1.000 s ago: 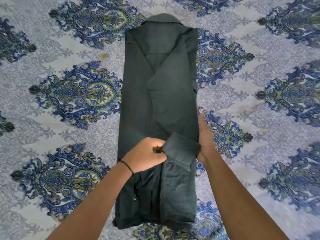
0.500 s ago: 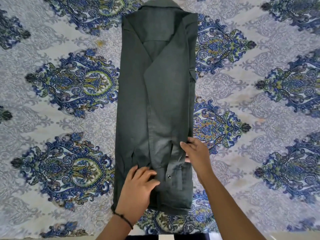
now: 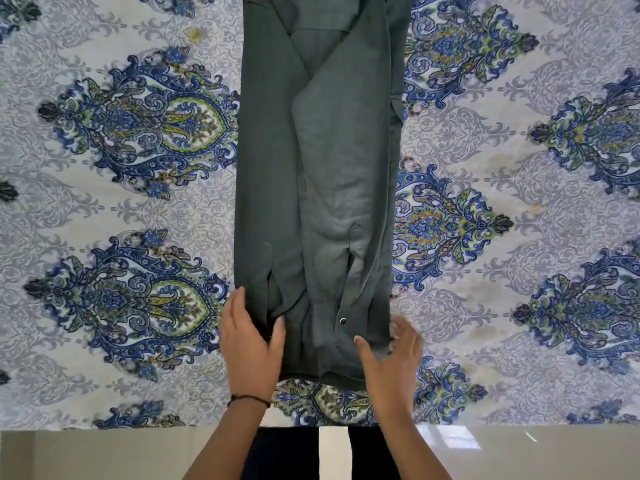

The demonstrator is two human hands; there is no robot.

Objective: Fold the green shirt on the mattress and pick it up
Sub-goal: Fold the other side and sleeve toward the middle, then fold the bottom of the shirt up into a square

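Note:
The green shirt [image 3: 318,188] lies on the mattress [image 3: 138,209] as a long narrow strip, sleeves folded in, its collar end out of view at the top. My left hand [image 3: 251,344] holds the strip's lower left corner, thumb on top of the cloth and fingers along the edge. At the lower right corner my right hand [image 3: 391,358] grips the hem, thumb on the fabric, its fingers blurred beside the edge. A metal snap [image 3: 343,320] shows near the hem.
The mattress carries a white sheet with blue and green paisley medallions on both sides of the shirt. Its front edge [image 3: 104,427] runs just below my wrists, with glossy beige floor [image 3: 519,452] and my dark trouser legs beyond.
Both hands left the sleeve cuff, now lying flat, and dropped to the hem's two corners. The view tilted down, bringing the mattress edge and the floor into sight.

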